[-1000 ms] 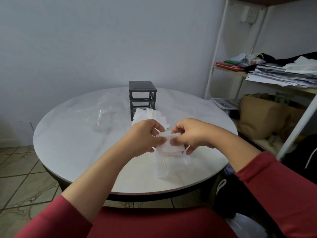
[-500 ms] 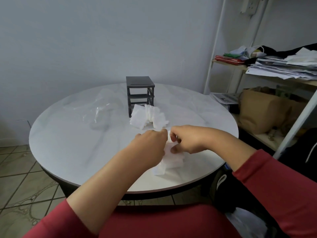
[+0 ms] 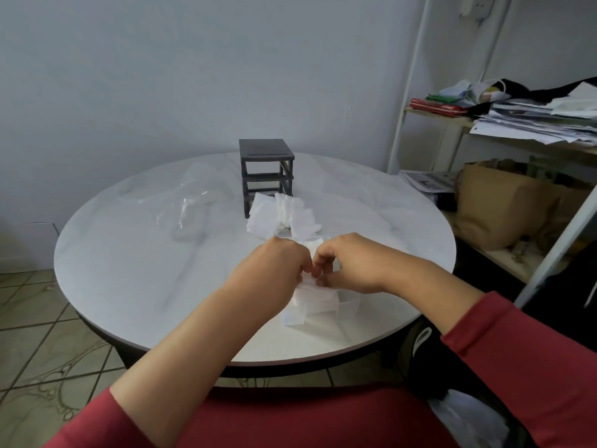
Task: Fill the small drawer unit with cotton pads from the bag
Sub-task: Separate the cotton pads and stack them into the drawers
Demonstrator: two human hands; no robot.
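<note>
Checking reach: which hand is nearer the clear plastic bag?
Left. The left hand is right of the clear plastic bag, apart from it; the right hand is farther right, beyond the left hand.

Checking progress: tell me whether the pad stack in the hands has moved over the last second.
Yes. The pad stack has dropped toward the near table edge, farther from the black drawer frame.

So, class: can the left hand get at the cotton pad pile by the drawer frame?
Probably yes: the left hand pinches pads, but the cotton pad pile lies just beyond, nothing between.
</note>
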